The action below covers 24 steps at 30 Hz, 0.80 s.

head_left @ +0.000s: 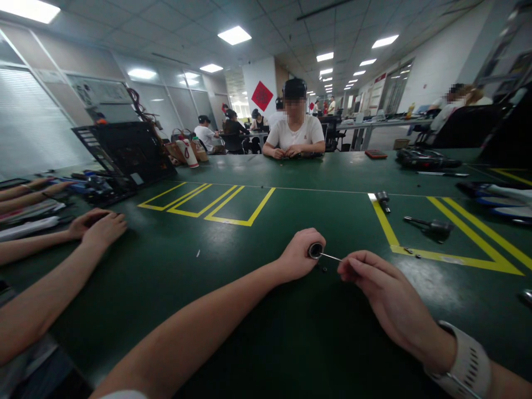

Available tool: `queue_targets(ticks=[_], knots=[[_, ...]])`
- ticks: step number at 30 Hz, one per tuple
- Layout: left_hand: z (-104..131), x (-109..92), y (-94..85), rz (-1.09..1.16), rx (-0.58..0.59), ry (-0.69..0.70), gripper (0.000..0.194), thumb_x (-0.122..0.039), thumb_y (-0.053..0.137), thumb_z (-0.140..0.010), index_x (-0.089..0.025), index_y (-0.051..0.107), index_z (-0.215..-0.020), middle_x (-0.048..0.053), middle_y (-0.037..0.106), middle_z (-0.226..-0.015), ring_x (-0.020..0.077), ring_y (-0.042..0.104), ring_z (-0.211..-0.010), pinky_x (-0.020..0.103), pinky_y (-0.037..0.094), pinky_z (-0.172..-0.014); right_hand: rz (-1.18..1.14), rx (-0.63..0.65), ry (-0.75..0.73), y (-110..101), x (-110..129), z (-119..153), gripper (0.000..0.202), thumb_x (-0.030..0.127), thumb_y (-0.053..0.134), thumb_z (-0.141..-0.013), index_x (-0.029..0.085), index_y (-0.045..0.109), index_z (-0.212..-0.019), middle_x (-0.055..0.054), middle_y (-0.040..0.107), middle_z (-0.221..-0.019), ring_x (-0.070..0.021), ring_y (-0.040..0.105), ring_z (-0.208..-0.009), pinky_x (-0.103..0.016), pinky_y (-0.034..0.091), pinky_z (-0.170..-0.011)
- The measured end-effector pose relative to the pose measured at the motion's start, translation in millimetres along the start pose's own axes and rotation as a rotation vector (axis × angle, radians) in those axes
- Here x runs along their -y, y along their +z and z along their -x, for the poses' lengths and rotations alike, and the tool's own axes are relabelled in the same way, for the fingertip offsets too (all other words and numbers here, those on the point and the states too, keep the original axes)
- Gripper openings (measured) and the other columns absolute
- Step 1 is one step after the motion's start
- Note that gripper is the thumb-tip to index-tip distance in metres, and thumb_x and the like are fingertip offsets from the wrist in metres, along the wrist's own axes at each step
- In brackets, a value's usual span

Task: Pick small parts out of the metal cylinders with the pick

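Observation:
My left hand (300, 255) is wrapped around a hollow, dark metal cylindrical part (311, 252), its round open end facing right. My right hand (376, 282) pinches a thin metal rod (331, 257) between thumb and fingers. The rod's far end reaches the mouth of the cylindrical part; how deep it goes I cannot tell. On the green table (233, 260), just below the cylinder, lies a small dark nut-like piece (325, 270). To the right, inside a yellow tape outline (384, 224), are a dark metal part with a shaft (434, 226) and a short dark cylindrical piece (383, 200).
Tiny parts (409, 251) lie on the near tape line. A black tool (428, 158) and gloves (507, 199) lie at right. Another person's hands (102, 227) rest at left near a black rack (124, 147). Someone in a white shirt (296, 136) sits opposite.

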<state>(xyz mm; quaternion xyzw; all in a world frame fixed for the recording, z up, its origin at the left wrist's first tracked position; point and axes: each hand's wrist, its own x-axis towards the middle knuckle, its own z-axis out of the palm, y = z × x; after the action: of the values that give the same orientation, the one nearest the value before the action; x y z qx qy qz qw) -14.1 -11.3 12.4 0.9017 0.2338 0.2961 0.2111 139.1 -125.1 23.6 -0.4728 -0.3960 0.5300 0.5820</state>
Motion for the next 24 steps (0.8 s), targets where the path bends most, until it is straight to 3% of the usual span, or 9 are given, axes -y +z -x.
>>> queue_targets(ticks=[4,7,13,17,24], knots=[[-1,0,0.6,0.012,-0.002,-0.011,0.008,-0.009,0.049,-0.070,-0.016,0.047,-0.069,0.001,0.050,-0.073,0.0135,0.048,-0.073,0.026,0.039,-0.069,-0.241,0.005,0.156,-3,3,-8,0.014,0.033,0.066,-0.071,0.019,0.067,-0.068,-0.003,0.063,-0.073,-0.0183,0.055,-0.072,-0.035,0.043,-0.073],[-1,0,1.5,-0.008,0.018,-0.024,0.007,-0.009,0.049,-0.071,-0.016,0.048,-0.070,0.001,0.051,-0.074,0.0134,0.048,-0.073,0.026,0.039,-0.068,-0.306,-0.020,0.188,-4,2,-9,0.012,0.031,0.068,-0.069,0.019,0.067,-0.065,-0.003,0.062,-0.071,-0.0177,0.055,-0.070,-0.035,0.044,-0.072],[1,-6,-0.2,-0.235,0.078,-0.025,0.010,-0.007,0.048,-0.074,-0.016,0.052,-0.076,0.002,0.054,-0.081,0.0155,0.048,-0.079,0.029,0.035,-0.072,-0.158,-0.026,0.096,-3,-1,-5,0.012,0.030,0.066,-0.073,0.019,0.066,-0.071,-0.004,0.064,-0.075,-0.0187,0.055,-0.073,-0.033,0.043,-0.070],[1,-11,-2.1,-0.329,0.170,0.017,0.012,-0.006,0.048,-0.073,-0.016,0.053,-0.076,0.003,0.055,-0.083,0.0164,0.048,-0.080,0.030,0.033,-0.071,-0.188,0.014,0.147,-5,2,-7,0.012,0.030,0.066,-0.071,0.018,0.067,-0.067,-0.003,0.063,-0.071,-0.0174,0.055,-0.069,-0.032,0.043,-0.068],[0,-8,-0.1,-0.278,0.123,-0.003,0.014,-0.004,0.047,-0.071,-0.016,0.053,-0.074,0.003,0.054,-0.081,0.0155,0.048,-0.078,0.028,0.033,-0.069,-0.295,0.003,0.222,-9,3,-14,0.008,0.024,0.068,-0.068,0.017,0.068,-0.064,-0.003,0.064,-0.067,-0.0154,0.055,-0.065,-0.030,0.044,-0.066]])
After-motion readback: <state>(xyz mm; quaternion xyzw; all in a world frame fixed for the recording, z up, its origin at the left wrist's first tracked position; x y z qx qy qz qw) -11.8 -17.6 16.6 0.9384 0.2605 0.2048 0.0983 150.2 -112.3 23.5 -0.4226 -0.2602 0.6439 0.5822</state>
